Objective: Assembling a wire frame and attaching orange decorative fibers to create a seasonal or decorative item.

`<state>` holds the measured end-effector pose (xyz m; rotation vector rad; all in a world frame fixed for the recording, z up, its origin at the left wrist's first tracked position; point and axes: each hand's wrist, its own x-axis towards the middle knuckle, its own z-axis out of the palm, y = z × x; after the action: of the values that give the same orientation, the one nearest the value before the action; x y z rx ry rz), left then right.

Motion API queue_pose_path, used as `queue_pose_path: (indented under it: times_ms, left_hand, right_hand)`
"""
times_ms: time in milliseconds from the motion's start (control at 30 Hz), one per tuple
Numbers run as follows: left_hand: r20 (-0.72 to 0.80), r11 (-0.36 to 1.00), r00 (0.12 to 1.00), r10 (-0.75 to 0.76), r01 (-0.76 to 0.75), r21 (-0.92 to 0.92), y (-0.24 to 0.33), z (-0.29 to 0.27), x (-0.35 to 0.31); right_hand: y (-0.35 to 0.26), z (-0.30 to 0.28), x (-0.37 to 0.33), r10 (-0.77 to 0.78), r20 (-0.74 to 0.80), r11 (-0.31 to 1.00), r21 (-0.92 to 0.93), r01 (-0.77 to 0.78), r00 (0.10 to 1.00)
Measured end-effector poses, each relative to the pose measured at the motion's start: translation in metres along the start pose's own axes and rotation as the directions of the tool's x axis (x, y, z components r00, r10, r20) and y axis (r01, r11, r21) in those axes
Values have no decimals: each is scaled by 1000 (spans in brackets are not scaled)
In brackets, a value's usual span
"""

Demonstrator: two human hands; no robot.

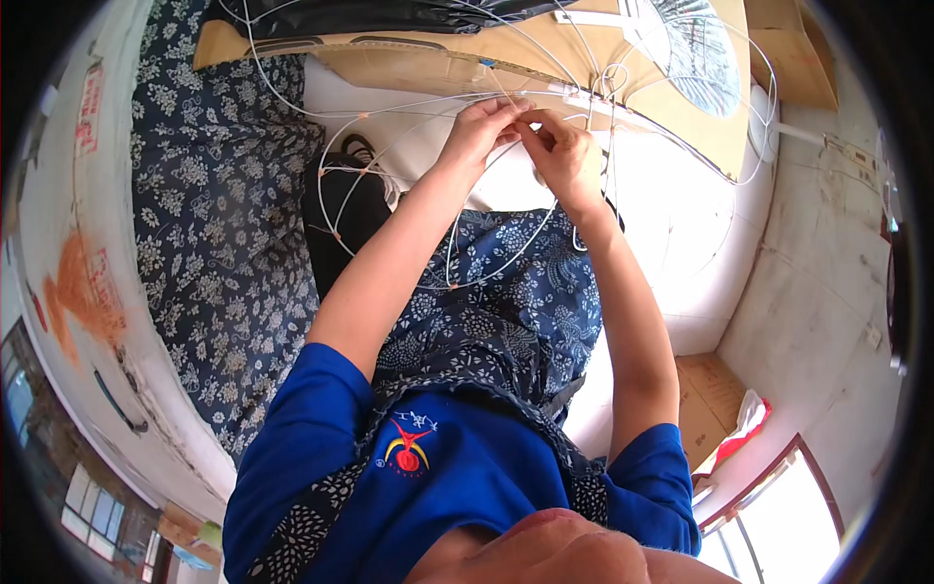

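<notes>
A wire frame (455, 286) of thin white rods bent into loops spreads over my lap and out past both hands. Small tan bindings mark several of its joints. My left hand (479, 132) pinches a white rod of the frame at the far side, thumb and fingers together. Close against it, my right hand (566, 156) has its fingers curled in a pinch at the same spot. A thin tan strand rises from between the fingertips; which hand grips it I cannot tell. The exact joint under the fingers is hidden.
Beyond the hands stands a cardboard sheet (409, 76) with black plastic (370, 21) on it. A round, patterned translucent panel (696, 58) lies at the far right. Flowered dark blue cloth (214, 243) covers the left side. A cardboard box (705, 404) sits by the right wall.
</notes>
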<state>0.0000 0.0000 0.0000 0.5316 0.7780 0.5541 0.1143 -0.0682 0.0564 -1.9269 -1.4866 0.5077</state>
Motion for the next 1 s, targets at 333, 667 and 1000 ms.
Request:
queue_pose_path:
  times_ms: [333,667,1000]
  left_hand:
    - [-35,993,999,-34,37,112,2,-7,2]
    - [-61,938,988,139,-112,329,-2,-13,36]
    - [-121,947,951,284,-258,192,-2,-7,49]
  right_hand:
    - [-11,1,-5,34,67,992,-127,-25,997]
    - [2,-10,62,232,106,966,-145,-216,967]
    - [-5,-8,97,427,490,900,-149,-410,760]
